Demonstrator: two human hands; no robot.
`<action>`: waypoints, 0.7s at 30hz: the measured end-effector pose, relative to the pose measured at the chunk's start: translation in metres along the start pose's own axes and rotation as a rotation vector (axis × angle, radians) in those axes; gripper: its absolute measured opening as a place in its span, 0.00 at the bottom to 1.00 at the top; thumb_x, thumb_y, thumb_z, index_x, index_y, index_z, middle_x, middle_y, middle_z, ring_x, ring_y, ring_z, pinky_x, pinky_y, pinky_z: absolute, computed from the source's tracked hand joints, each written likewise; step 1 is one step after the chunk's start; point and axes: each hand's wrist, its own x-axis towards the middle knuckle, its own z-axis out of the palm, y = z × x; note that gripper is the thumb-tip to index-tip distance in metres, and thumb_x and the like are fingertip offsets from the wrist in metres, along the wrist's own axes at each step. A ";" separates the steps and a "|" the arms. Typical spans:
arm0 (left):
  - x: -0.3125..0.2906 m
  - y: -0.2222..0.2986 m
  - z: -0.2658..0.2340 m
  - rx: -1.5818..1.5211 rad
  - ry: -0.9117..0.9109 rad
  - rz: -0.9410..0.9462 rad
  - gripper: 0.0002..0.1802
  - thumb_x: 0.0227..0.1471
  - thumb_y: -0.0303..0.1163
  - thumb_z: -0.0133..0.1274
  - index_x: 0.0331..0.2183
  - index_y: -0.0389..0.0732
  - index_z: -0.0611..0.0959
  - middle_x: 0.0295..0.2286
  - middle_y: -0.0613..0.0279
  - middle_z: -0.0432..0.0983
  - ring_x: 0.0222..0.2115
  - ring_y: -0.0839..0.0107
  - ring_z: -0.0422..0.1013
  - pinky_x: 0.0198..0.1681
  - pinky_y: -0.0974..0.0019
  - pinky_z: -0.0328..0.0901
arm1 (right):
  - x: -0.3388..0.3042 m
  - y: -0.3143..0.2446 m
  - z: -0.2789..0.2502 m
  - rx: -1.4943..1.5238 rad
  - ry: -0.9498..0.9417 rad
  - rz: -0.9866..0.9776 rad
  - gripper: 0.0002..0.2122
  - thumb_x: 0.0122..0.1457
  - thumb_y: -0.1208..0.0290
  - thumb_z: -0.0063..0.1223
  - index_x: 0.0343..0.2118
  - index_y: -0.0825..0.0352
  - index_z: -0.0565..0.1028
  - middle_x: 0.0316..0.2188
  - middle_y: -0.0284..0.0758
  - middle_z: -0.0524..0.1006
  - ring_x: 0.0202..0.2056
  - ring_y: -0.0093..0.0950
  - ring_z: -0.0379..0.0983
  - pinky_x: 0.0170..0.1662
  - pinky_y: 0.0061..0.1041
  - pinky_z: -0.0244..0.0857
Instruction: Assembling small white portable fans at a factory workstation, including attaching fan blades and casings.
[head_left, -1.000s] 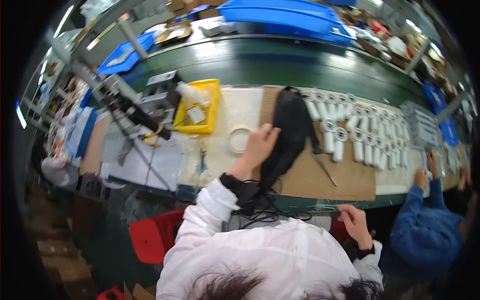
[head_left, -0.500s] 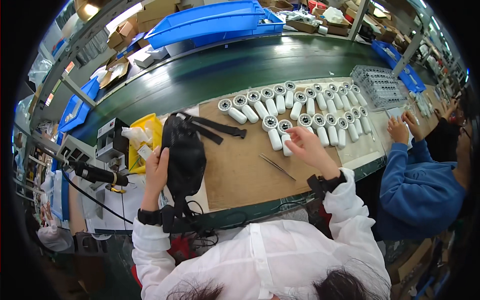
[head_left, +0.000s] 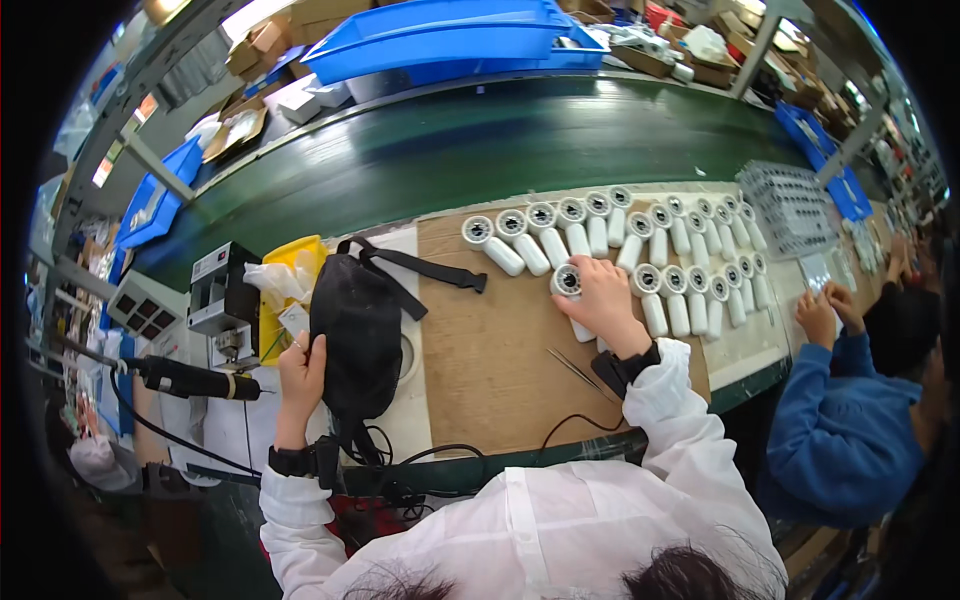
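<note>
At the left of the work surface lies a black mesh waist pouch with a strap and buckle. My left hand is closed on its left edge, thumb on top. White round-headed devices with cylinder handles stand in two rows on the brown board. My right hand curls over one near the left end of the front row, hiding most of it. Just left of these fingers shows the head of a neighbouring white device. Tweezers lie on the board below my right hand.
A black electric screwdriver and a yellow bin are on the left. A green conveyor belt runs behind the board. Clear plastic trays stand at the right, near a co-worker in a blue sleeve.
My right hand has come down onto a front-row white device, its fingers curling over it. My left hand stays on the pouch. The whole view has shifted slightly.
</note>
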 end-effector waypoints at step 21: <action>0.000 0.143 0.155 -1.166 -0.548 -0.325 0.23 0.50 0.26 0.48 0.47 0.39 0.59 0.35 0.58 0.67 0.31 0.70 0.68 0.35 0.69 0.64 | -0.015 -0.095 -0.079 0.584 0.080 0.031 0.22 0.36 0.65 0.65 0.34 0.66 0.67 0.15 0.29 0.68 0.17 0.17 0.64 0.20 0.16 0.58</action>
